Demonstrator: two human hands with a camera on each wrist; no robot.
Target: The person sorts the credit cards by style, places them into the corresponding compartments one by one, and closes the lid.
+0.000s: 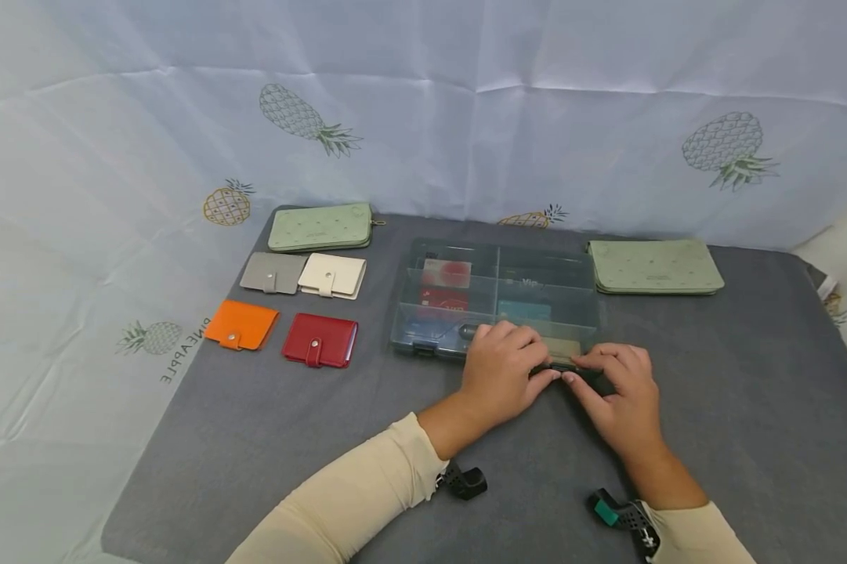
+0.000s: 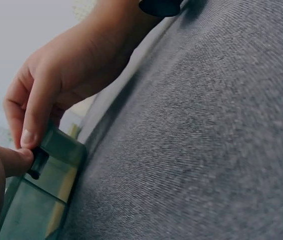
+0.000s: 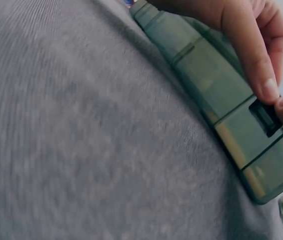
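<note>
A translucent green divided storage box (image 1: 402, 333) lies closed on the grey cloth, with several cards, among them a red card (image 1: 440, 298) and a blue card (image 1: 524, 311), visible through its lid. My left hand (image 1: 501, 372) bends over the front edge, fingers on the lid and thumb at the dark latch (image 3: 265, 117). From the other side, my right hand (image 1: 620, 395) pinches the same front edge, its thumb beside the left thumb at that latch. The wrist views show both thumb tips meeting there. A second front latch (image 1: 424, 349) sits further left.
Left of the box lie a green wallet (image 1: 320, 227), a grey card holder (image 1: 271, 272), a cream one (image 1: 331, 274), an orange one (image 1: 243, 323) and a red one (image 1: 320, 338). Another green wallet (image 1: 656, 266) lies right. A pineapple-print curtain (image 1: 423, 141) hangs behind.
</note>
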